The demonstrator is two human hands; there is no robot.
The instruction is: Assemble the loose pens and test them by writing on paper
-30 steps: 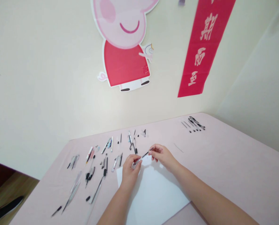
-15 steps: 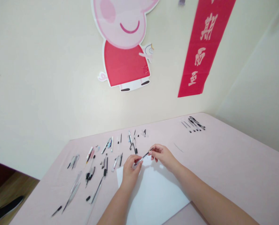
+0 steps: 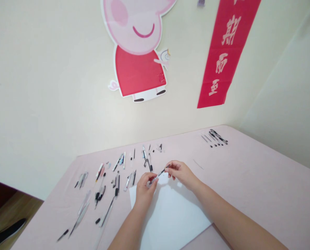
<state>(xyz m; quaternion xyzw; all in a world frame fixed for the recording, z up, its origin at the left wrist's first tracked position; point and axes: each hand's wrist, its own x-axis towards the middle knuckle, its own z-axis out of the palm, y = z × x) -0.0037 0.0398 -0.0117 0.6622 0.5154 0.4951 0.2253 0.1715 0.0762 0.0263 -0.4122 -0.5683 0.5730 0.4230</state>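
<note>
Above a white sheet of paper (image 3: 176, 215), a slim pen (image 3: 161, 172) slants between my two hands, its paler, see-through end lower left and its dark end upper right. My left hand (image 3: 146, 185) pinches the lower end between thumb and fingers. At the dark end, my right hand (image 3: 179, 172) closes thumb and fingertips on it. Whether the dark part is a separate refill I cannot tell. Just beyond my left hand lie pen parts, among them a black-ended piece (image 3: 150, 163) and a dark refill (image 3: 134, 177).
Several groups of pen parts, such as a black cap (image 3: 97, 221), lie across the left of the pink tabletop (image 3: 261, 180). A row of black pens (image 3: 217, 136) rests at the back right. A thin strip (image 3: 198, 164) lies right of my hands. Behind stands a wall.
Almost nothing differs. Both hands keep their grip on the pen, with only a very slight shift in the view.
</note>
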